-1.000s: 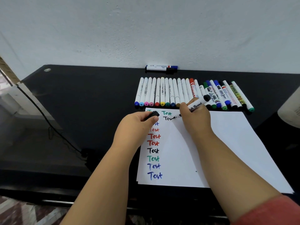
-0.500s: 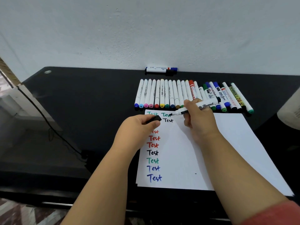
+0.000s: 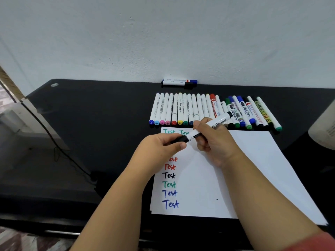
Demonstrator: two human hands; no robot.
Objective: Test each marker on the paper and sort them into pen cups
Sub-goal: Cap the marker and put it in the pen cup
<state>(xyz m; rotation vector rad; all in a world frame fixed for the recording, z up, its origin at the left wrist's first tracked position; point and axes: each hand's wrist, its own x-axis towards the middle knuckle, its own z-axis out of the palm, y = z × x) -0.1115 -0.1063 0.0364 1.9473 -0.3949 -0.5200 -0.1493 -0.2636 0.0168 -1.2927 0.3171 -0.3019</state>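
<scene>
Two hands meet over the paper (image 3: 244, 178) on a black table (image 3: 90, 124) against a white wall: the left hand (image 3: 159, 149) pinches a black cap (image 3: 179, 139), the right hand (image 3: 213, 142) grips a whiteboard marker (image 3: 210, 126). Behind the paper's far edge lies a row of markers (image 3: 208, 109); another marker (image 3: 178, 82) rests at the table's far edge.

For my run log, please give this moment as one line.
step: capping | left hand: holds black cap | right hand: grips whiteboard marker | paper: test words

The left hand (image 3: 159, 147) covers several "Test" words near the paper's (image 3: 253, 169) far left corner. Whether the black cap (image 3: 180, 139) is seated on the whiteboard marker (image 3: 210, 126) cannot be told. A pale object (image 3: 324, 131) is cut off by the right frame edge.
</scene>
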